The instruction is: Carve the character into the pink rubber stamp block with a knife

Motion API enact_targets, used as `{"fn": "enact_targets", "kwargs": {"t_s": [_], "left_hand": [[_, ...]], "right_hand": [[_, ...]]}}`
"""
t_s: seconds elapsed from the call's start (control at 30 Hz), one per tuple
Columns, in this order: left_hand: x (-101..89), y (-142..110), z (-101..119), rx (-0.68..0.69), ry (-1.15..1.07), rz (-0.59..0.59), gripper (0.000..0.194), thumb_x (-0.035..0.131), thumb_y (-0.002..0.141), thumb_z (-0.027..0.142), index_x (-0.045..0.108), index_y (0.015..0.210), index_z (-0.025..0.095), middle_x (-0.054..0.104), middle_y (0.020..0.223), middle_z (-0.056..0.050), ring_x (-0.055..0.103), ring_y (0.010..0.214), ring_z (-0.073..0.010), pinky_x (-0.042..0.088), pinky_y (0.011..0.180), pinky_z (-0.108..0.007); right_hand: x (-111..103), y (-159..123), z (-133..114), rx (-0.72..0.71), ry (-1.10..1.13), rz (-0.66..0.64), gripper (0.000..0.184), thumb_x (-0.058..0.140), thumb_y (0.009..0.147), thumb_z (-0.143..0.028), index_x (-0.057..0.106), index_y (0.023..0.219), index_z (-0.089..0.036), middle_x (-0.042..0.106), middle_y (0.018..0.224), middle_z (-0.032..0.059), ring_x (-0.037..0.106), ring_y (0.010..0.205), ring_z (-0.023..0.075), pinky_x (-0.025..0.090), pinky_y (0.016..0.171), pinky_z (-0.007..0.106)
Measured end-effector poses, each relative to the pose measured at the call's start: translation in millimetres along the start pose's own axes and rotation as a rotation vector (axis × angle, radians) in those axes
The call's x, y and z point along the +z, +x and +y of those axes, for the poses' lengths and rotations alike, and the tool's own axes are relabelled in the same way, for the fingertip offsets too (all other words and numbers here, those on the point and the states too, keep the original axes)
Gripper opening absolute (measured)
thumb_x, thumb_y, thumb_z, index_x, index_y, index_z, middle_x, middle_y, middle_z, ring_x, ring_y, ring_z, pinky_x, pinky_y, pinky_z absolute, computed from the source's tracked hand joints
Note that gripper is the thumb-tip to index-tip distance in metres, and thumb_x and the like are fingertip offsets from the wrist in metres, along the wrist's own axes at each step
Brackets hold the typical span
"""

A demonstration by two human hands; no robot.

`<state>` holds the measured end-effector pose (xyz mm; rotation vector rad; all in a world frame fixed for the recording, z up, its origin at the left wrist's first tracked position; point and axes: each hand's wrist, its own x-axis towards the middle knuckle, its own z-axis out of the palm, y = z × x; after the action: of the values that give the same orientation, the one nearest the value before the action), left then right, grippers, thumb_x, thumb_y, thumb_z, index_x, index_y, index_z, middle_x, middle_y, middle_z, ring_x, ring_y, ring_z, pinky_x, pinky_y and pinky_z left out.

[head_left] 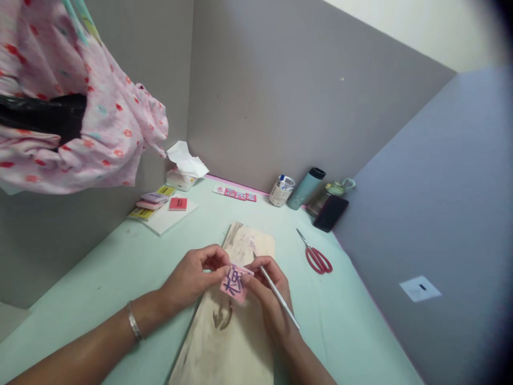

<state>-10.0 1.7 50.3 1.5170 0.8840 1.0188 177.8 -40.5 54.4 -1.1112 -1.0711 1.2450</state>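
Observation:
A small pink block (pixel 235 284) with a dark purple character drawn on it is held above a pale wooden board (pixel 236 342). My left hand (pixel 196 275) pinches the block's upper left edge with closed fingers. My right hand (pixel 267 299) touches the block's right side while gripping a thin silver tool (pixel 278 297) that slants down to the right. A metal bangle (pixel 133 321) sits on my left wrist.
Red-handled scissors (pixel 316 256) lie right of the board on the mint-green table (pixel 120 278). Coloured pads on a white sheet (pixel 160 206), a tissue box (pixel 182 174), a paint tin (pixel 281 190), a teal bottle (pixel 305 188) and a black phone (pixel 331 213) stand behind. Pink flowered cloth (pixel 80 107) hangs at upper left.

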Motion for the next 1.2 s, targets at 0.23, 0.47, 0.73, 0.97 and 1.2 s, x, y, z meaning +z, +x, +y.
{"fn": "enact_targets", "kwargs": {"t_s": [0.23, 0.47, 0.73, 0.97, 1.2], "left_hand": [[-7.0, 2, -2, -0.021, -0.119, -0.043, 0.019, 0.068, 0.088, 0.036, 0.064, 0.085, 0.017, 0.064, 0.078, 0.000, 0.062, 0.076, -0.0157, 0.048, 0.072, -0.026], [-5.1, 2, -2, -0.017, -0.193, -0.022, 0.022, 0.067, 0.090, 0.039, 0.060, 0.085, 0.019, 0.066, 0.091, -0.003, 0.065, 0.085, -0.0178, 0.052, 0.082, -0.031], [0.0, 5, -18, -0.045, -0.125, -0.016, 0.020, 0.063, 0.090, 0.038, 0.056, 0.090, 0.019, 0.059, 0.084, 0.000, 0.062, 0.080, -0.0164, 0.050, 0.077, -0.028], [2.2, 3, -23, 0.008, 0.079, -0.081, 0.016, 0.058, 0.094, 0.034, 0.066, 0.098, 0.020, 0.066, 0.085, 0.000, 0.061, 0.080, -0.0179, 0.046, 0.073, -0.027], [-7.0, 4, -28, 0.148, 0.342, -0.176, 0.064, 0.090, 0.067, 0.037, 0.065, 0.126, 0.028, 0.062, 0.133, -0.006, 0.051, 0.129, -0.0323, 0.037, 0.112, -0.045]], "right_hand": [[-3, 2, -2, 0.031, 0.073, 0.035, 0.032, 0.085, 0.073, -0.033, 0.058, 0.084, -0.021, 0.061, 0.076, -0.0036, 0.055, 0.070, 0.0142, 0.042, 0.066, 0.024], [-3, 0, -3, -0.017, 0.016, 0.053, 0.027, 0.081, 0.078, -0.032, 0.058, 0.085, -0.021, 0.058, 0.077, -0.0027, 0.053, 0.070, 0.0146, 0.041, 0.064, 0.024], [-4, 1, -1, -0.022, 0.019, 0.093, 0.023, 0.081, 0.077, -0.031, 0.061, 0.085, -0.022, 0.061, 0.077, -0.0026, 0.053, 0.071, 0.0145, 0.043, 0.065, 0.024], [-7, 5, 0, -0.006, 0.053, 0.128, 0.029, 0.084, 0.074, -0.033, 0.061, 0.088, -0.022, 0.064, 0.077, -0.0021, 0.056, 0.072, 0.0151, 0.046, 0.067, 0.025], [-21, 12, -2, -0.052, 0.060, 0.215, 0.027, 0.082, 0.076, -0.034, 0.062, 0.091, -0.024, 0.062, 0.080, -0.0030, 0.056, 0.073, 0.0144, 0.045, 0.069, 0.025]]}}
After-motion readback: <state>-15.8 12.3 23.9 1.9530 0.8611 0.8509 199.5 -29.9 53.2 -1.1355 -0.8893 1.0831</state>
